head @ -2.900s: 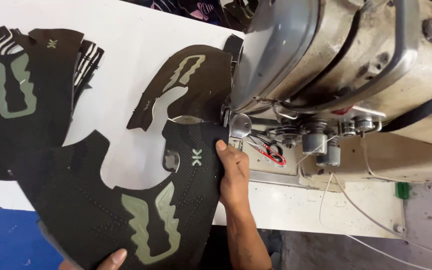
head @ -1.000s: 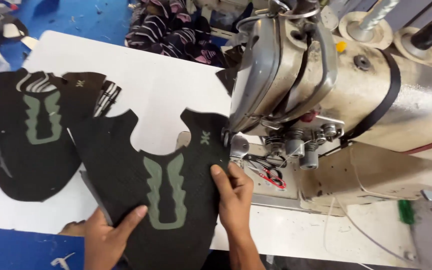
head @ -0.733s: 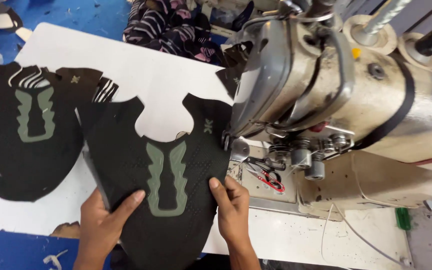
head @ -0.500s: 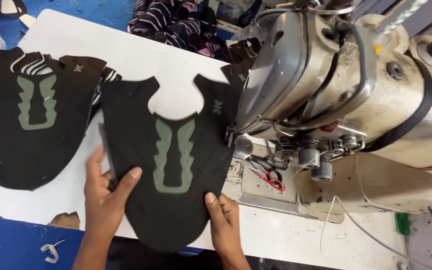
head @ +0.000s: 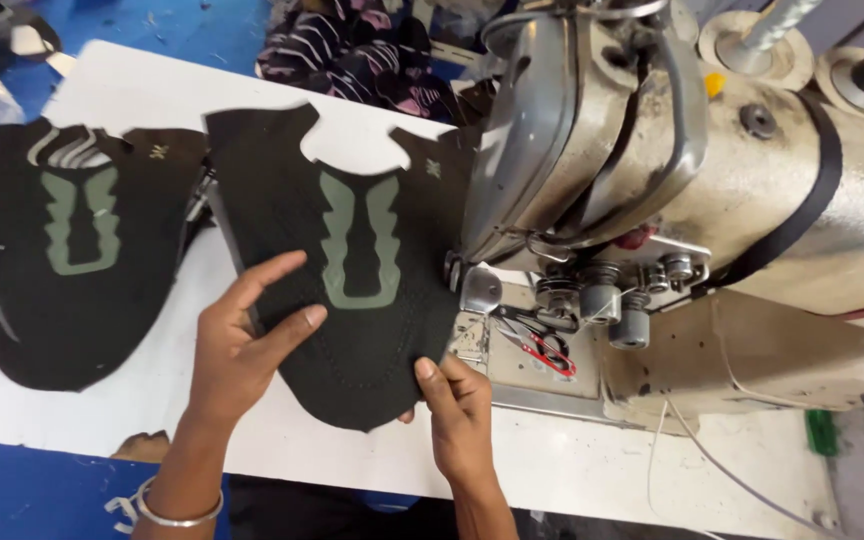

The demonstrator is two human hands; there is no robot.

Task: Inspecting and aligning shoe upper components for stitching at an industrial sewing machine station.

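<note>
A black knit shoe-upper piece (head: 352, 290) with a grey-green U-shaped marking lies on the white table (head: 132, 100), its right edge at the sewing machine's needle area (head: 472, 290). My left hand (head: 242, 345) grips the piece's left edge, thumb on top. My right hand (head: 457, 420) pinches its lower right edge near the machine bed.
A stack of matching black pieces (head: 62, 260) lies to the left. The large beige sewing machine (head: 712, 180) fills the right side, with red-handled snips (head: 542, 350) on its bed. Dark striped fabric (head: 362, 50) is heaped at the back. Blue floor shows at left.
The piece has slid up and away from me toward the back of the table. Both hands moved from flat on it to gripping its lower edges.
</note>
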